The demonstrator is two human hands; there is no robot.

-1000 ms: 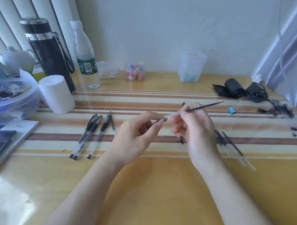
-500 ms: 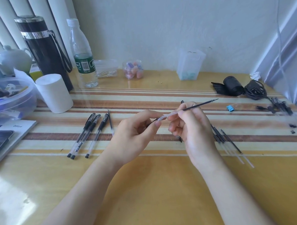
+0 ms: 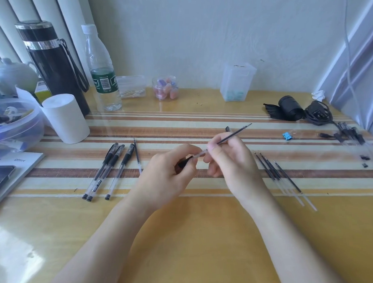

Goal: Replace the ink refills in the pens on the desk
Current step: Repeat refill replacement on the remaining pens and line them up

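Our striped desk point(image 3: 185, 247), three pens point(image 3: 110, 169) at our left, loose refills point(image 3: 275, 172) at our right, flask point(image 3: 52, 67) and water bottle point(image 3: 103, 76) behind.

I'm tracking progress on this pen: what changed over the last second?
The right hand slid the refill leftward, toward the left hand, so the gap between the hands narrowed. The left hand still pinches the black pen piece. The three pens and spare refills on the desk lie as before.
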